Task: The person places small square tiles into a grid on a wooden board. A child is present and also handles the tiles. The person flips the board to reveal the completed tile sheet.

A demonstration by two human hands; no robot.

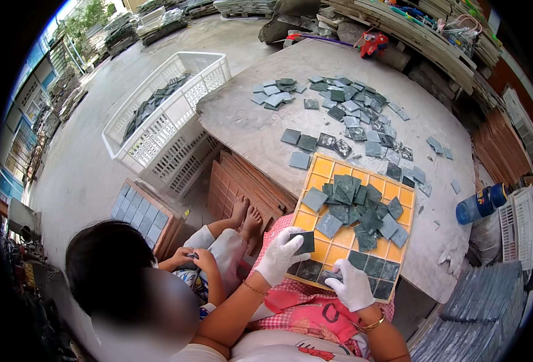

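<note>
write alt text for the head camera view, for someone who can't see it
Seen from above, a person's gloved left hand holds a dark square tile over a yellow grid tray heaped with tiles, while the gloved right hand presses a tile into the tray's near row. More tiles scatter the stone table.

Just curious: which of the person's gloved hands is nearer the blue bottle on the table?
Right. The right hand rests on the yellow tray's near edge, bottle-side; the left hand lies farther from the blue bottle.
</note>
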